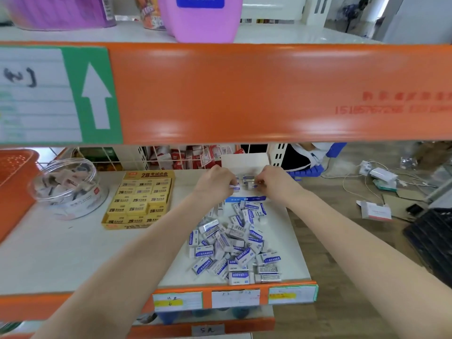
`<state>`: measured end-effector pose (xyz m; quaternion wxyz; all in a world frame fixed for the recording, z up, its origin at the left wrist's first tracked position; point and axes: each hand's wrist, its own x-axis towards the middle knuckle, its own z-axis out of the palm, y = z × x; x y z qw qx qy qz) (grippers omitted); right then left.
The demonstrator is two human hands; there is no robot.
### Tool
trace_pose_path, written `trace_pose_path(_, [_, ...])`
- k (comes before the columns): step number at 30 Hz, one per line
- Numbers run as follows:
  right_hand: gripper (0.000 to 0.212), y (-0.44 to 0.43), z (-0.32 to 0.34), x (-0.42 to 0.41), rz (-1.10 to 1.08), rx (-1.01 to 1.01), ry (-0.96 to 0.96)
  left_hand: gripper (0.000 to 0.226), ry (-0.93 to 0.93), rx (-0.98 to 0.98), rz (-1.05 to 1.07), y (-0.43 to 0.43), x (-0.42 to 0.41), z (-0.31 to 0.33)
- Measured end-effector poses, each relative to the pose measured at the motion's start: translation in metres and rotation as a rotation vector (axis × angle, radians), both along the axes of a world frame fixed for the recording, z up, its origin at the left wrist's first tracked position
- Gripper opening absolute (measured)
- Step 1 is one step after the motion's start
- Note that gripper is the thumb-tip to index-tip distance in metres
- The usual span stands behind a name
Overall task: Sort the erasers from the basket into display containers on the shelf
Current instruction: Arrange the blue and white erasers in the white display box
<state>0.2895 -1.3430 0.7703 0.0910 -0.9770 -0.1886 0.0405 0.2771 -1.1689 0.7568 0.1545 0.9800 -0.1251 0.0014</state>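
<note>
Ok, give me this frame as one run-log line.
stage: loading white display box | left hand: pinches eraser | right hand: pinches second eraser | loose eraser pile: on shelf, unsorted

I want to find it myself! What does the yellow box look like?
Look on the white shelf under the orange beam. The yellow box sits between a clear tub and a blue-white eraser pile. Only it holds neat yellow rows marked 2B.

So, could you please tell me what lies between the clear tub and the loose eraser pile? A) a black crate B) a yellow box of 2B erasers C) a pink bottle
B: the yellow box sits between the clear tub and the loose pile.
</note>
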Motion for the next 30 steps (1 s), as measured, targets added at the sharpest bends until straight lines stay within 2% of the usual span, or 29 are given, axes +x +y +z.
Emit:
trace_pose_path(3, [0.019,0.008,-0.005,0.006,0.0,-0.06,0.018,0.023,-0.006,-0.057,0.04,0.0,-0.001,-0.002])
trace_pose_path(13, [0.015,0.01,-0.013,0.011,-0.039,0.088,-0.022,0.017,-0.034,-0.043,0.091,-0.004,-0.003,-0.005])
trace_pose_path(17, [0.024,0.013,-0.012,0.008,0.011,0.075,0.028,0.018,-0.005,-0.029,0.111,-0.007,-0.002,-0.001])
trace_pose_path(20, [0.034,0.012,-0.014,0.004,0.037,0.048,0.072,0.018,0.104,-0.045,0.084,-0.003,0.002,0.002])
trace_pose_path(23, [0.034,0.004,-0.013,-0.002,0.064,0.04,0.064,0.018,0.21,-0.097,0.034,0.002,0.002,0.008])
trace_pose_path(26, [0.035,-0.002,-0.006,-0.016,0.091,0.116,-0.044,0.026,0.141,-0.194,0.032,0.01,-0.011,0.014])
trace_pose_path(28, [0.034,-0.004,-0.003,-0.028,0.116,0.184,-0.128,0.024,0.075,-0.28,0.077,0.02,-0.023,0.013])
trace_pose_path(30, [0.032,-0.005,-0.003,-0.038,0.161,0.204,-0.134,0.021,0.072,-0.35,0.14,0.032,-0.033,0.011])
